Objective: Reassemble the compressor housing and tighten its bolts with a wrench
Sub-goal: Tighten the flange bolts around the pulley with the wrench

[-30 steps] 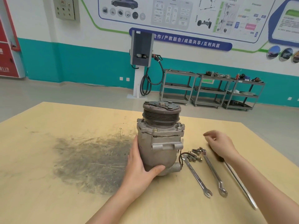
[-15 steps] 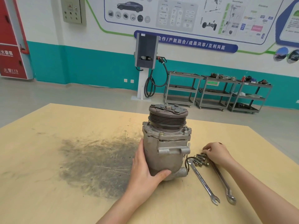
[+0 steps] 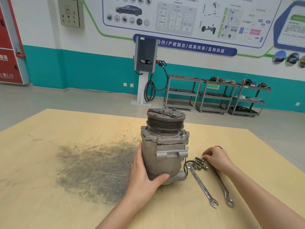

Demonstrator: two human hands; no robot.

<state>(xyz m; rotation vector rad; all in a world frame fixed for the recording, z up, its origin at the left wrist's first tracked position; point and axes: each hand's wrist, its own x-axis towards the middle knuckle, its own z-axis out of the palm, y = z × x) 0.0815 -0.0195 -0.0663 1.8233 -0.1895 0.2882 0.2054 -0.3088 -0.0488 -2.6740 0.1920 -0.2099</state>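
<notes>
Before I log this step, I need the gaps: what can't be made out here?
- Head view: the right hand curls over the loose bolts; whether it pinches one is hidden by its fingers.
- Bolt count: too small and bunched.
- Compressor far side: hidden by its body; the left hand covers its lower left.
- Wrench size marking: too small.

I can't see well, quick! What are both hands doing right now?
Left hand: holds the compressor, thumb and fingers wrapped round it.
Right hand: fingers curled at the bolts; cannot tell if it holds one.
</notes>
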